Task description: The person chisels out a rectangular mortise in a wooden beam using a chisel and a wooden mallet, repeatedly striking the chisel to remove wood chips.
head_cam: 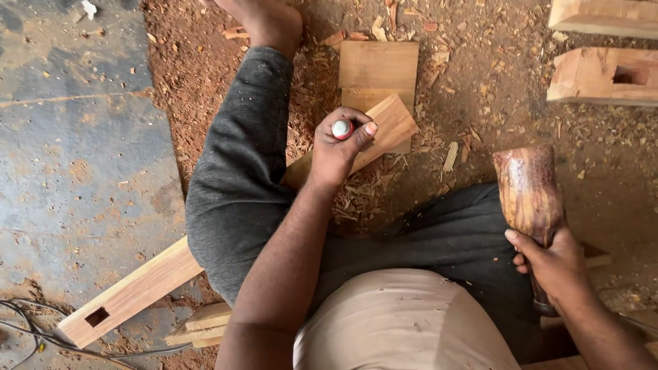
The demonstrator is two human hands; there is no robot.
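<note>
Nearest the lens, a pale shirt front (404, 322) fills the lower middle, with dark trousers (240, 178) over a leg that lies across a long wooden beam (137, 288). That beam runs from lower left, where a square mortise (96, 316) is cut near its end, up to its far end (394, 123) beneath the left hand (339, 151). Left fingers (360, 133) are curled shut around a tool with a red handle and rounded pale cap (341, 129); its lower part is hidden, so the blade cannot be made out, and it stands upright on the beam's far end. Just beyond lies a flat square board (378, 68), partly under the beam's tip. Wood chips and sawdust (452, 89) cover the ground around both. At right, the right hand (555, 264) grips the lower part of a thick brown wooden mallet (529, 188), fingers wrapped closed, held well apart from the red-handled tool. Two more cut timbers (603, 72) lie at upper right, one showing a mortise. Grey concrete floor (75, 151) lies at left, with dark cables (27, 329) at lower left.
</note>
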